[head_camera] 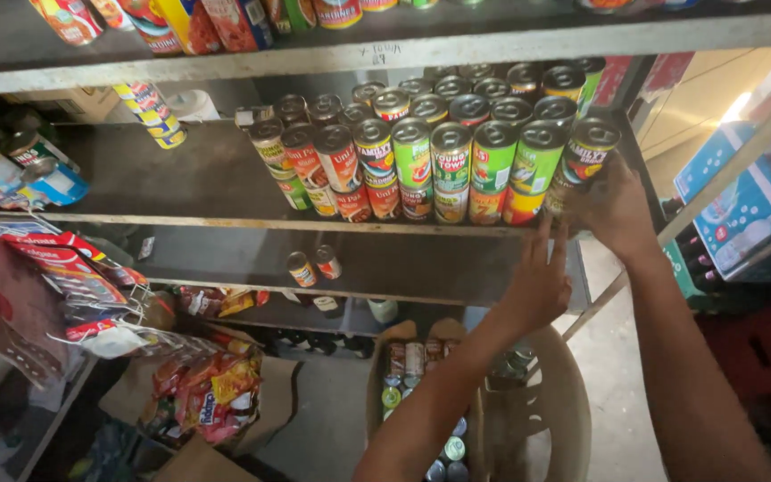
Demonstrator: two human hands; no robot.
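Head view is looking down and forward at a metal shelf (180,192) in a small shop, where tin cans are standing in stacked rows. The right hand (619,212) is closing around the end can (587,148), the one with a green label and a dark lid at the right end of the top row; the fingers are wrapping its lower side, so it seems the hand is steadying it against the neighbouring cans. The left hand (537,281) is holding nothing: its fingers are stretched flat and close together, with the tips touching the front edge of the shelf just under the orange can (520,203). I think this flat hand is guarding the bottom row so it is not sliding forward.

The row of cans (421,170) is two high, lids facing up, labels to the front, tightly side by side, probably to save place. Below, a cardboard box (421,384) with more cans is sitting on a plastic chair (564,419), near the arms.

The thumb of the right hand is hiding behind the end can, and what is under it is covered. The upper shelf is cut by the frame. Packets at the left are too blurred to name.
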